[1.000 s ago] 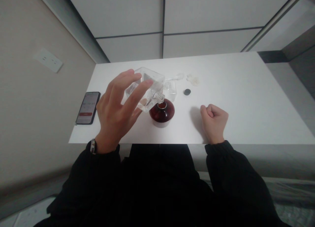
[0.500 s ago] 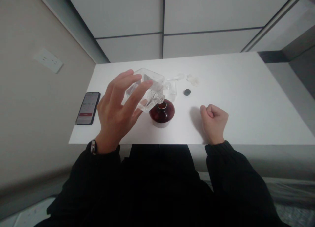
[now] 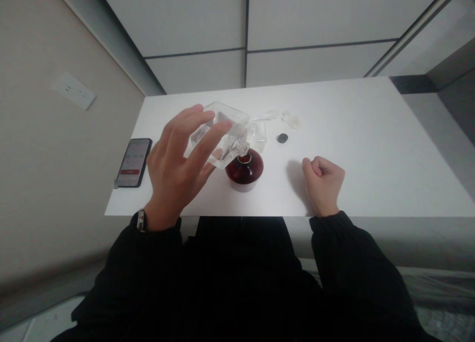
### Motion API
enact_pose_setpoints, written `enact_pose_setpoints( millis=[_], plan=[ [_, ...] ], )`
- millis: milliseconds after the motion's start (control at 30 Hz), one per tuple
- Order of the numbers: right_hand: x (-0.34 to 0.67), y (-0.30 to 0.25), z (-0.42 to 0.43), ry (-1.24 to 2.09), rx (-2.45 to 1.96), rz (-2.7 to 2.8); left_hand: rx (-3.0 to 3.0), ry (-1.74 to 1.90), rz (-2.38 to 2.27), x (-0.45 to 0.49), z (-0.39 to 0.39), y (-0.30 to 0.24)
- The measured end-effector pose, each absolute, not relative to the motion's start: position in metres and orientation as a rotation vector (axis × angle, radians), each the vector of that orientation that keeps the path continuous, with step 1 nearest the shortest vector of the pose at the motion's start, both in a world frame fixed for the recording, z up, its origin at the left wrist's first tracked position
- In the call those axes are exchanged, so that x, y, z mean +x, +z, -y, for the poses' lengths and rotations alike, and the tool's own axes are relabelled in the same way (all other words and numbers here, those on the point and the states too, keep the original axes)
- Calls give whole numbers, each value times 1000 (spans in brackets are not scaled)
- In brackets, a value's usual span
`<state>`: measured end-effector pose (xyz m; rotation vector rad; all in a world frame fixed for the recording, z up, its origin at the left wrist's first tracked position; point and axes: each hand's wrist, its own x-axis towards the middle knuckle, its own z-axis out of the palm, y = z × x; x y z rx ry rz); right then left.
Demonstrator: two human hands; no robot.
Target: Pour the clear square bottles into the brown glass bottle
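Note:
A clear, square-sided bottle [image 3: 233, 119] is tilted to the right in my left hand [image 3: 180, 161], whose fingers wrap around its near side. Its threaded neck hangs at the mouth of a dark red, round bottle [image 3: 248, 172] standing on the white table. Whether liquid is flowing between them I cannot make out. My right hand [image 3: 323, 183] rests as a closed fist near the table's front edge, to the right of the red bottle, and no object shows in it.
Behind the bottles are a clear box-like piece [image 3: 260, 136], a clear dropper-like stick [image 3: 267, 116], a crumpled whitish scrap [image 3: 291, 120] and a dark round cap [image 3: 282, 138]. A phone [image 3: 134, 162] lies on the white table [image 3: 386, 149] at left, beside the wall.
Almost nothing differs. Both hands and the tilted bottle keep their places; the view has shifted very slightly.

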<state>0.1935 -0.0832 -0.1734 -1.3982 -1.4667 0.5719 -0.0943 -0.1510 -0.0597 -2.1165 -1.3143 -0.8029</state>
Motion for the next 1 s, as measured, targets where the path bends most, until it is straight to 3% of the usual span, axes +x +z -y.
enact_pose_setpoints(
  millis=[1000],
  plan=[
    [193,-175,83,591,-1389,1468,-2159,-827,1388,-94,152,-59]
  ],
)
